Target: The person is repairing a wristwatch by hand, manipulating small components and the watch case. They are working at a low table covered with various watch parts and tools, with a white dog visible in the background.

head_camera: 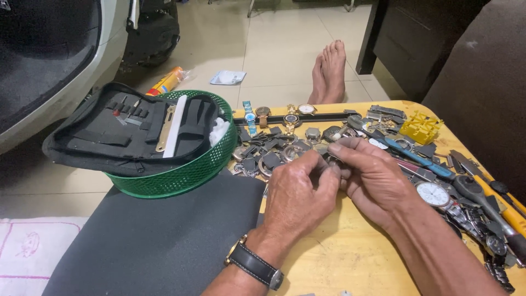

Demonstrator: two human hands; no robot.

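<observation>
Your left hand and right hand meet fingertip to fingertip over the wooden table, both pinched shut on a small watch part lying between them, equally near.

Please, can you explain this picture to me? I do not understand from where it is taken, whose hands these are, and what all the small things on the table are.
There is no machine here. One camera sits on a person's head and looks down, so the two bare hands are that person's own. The left hand, with a black leather-strap wristwatch, and the right hand meet above the round yellow wooden table. Together they pinch a small metal piece between the fingertips; it is too small to tell what it is.

On the table lie many watches, watch cases and strap pieces. A white-dial watch and a blue-handled tool lie beside the right hand. To the left, a green plastic mesh basket holds an open black tool pouch. The person's bare feet rest on the tiled floor beyond.
</observation>
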